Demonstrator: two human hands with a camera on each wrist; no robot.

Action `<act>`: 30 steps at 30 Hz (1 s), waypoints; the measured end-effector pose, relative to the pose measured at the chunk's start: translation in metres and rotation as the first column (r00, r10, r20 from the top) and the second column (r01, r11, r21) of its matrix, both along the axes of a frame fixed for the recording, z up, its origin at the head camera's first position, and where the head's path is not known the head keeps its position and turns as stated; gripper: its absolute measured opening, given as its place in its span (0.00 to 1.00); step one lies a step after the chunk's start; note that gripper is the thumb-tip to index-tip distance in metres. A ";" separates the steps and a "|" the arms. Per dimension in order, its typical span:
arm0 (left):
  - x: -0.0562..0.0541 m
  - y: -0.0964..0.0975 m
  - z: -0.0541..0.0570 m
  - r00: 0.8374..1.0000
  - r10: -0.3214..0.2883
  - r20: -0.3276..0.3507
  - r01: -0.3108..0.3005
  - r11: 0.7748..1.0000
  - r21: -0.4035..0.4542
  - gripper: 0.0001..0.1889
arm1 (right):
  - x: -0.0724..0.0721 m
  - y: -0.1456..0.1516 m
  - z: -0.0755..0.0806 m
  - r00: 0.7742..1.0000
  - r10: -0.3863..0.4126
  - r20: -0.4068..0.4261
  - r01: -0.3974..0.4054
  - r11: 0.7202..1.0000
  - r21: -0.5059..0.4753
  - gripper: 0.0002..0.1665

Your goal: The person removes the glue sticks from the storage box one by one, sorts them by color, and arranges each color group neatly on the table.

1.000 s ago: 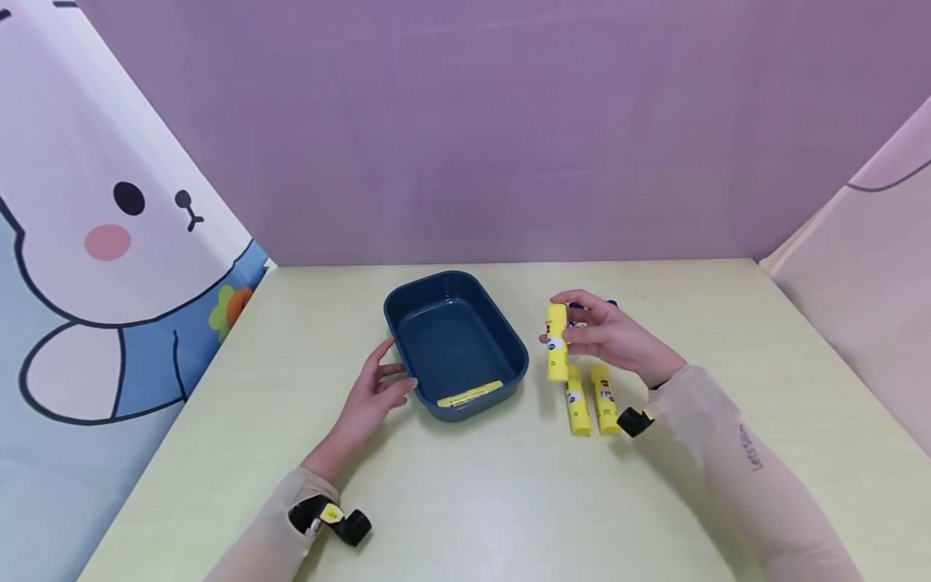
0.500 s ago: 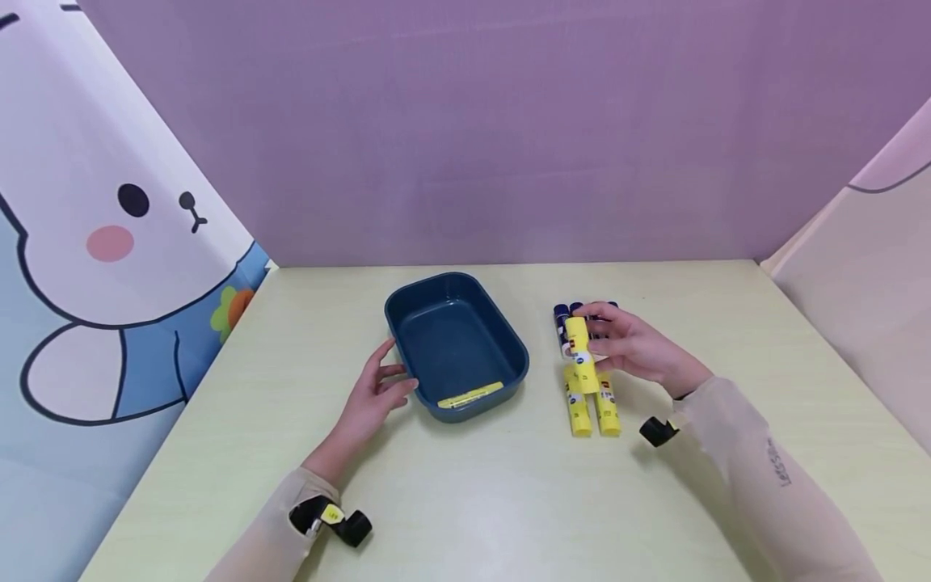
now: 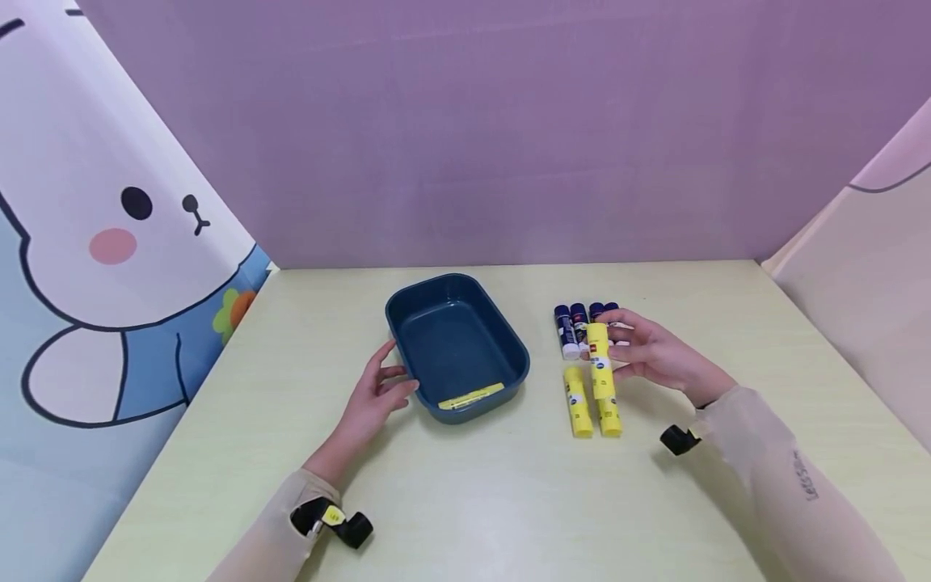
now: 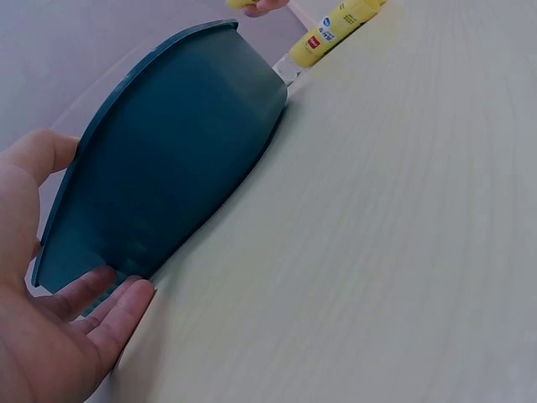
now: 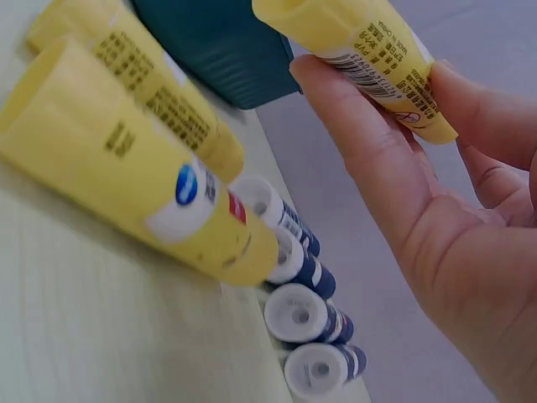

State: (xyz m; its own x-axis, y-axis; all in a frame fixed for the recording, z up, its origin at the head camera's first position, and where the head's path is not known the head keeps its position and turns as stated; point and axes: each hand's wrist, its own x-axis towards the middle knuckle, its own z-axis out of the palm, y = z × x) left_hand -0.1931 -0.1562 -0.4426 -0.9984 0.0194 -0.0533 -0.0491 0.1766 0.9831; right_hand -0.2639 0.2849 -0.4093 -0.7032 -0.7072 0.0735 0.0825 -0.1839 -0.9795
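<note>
My right hand (image 3: 658, 356) pinches a yellow glue stick (image 3: 600, 364) between thumb and fingers, over two more yellow glue sticks. One of these, the left yellow glue stick (image 3: 578, 404), lies in full view; the held one partly covers the right yellow glue stick (image 3: 610, 420). In the right wrist view the held glue stick (image 5: 369, 71) hangs clear above the others. My left hand (image 3: 372, 394) touches the outside of a dark blue bin (image 3: 454, 343) at its near left corner, with relaxed fingers along the wall (image 4: 168, 143). Inside the bin, along the near wall, lies a yellow glue stick (image 3: 471, 397).
Several dark blue glue sticks (image 3: 566, 331) with white ends lie in a row behind the yellow ones, partly hidden by my right hand. A purple backdrop (image 3: 509, 162) closes off the table's far edge. Printed cloth (image 3: 109, 323) hangs on the left.
My right hand has moved right and slightly nearer with the held glue stick, uncovering dark blue glue sticks and the left yellow one. The left hand and the bin stay in place.
</note>
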 end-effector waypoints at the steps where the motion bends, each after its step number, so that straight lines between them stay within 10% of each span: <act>1: 0.000 0.000 0.000 1.000 -0.001 -0.003 0.001 1.000 -0.002 0.40 | 0.000 0.002 0.000 1.000 0.005 -0.002 -0.005 1.000 0.003 0.27; 30: 0.001 0.003 0.001 1.000 -0.005 -0.001 0.005 1.000 0.010 0.40 | 0.013 0.045 -0.018 0.999 0.051 0.020 -0.052 0.998 0.039 0.31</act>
State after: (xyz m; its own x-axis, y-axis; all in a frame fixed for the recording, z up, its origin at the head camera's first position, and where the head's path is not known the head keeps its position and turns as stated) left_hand -0.1923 -0.1537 -0.4419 -0.9983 0.0253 -0.0526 -0.0477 0.1674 0.9847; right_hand -0.2505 0.3301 -0.4270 -0.6670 -0.7444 0.0318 0.1095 -0.1401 -0.9841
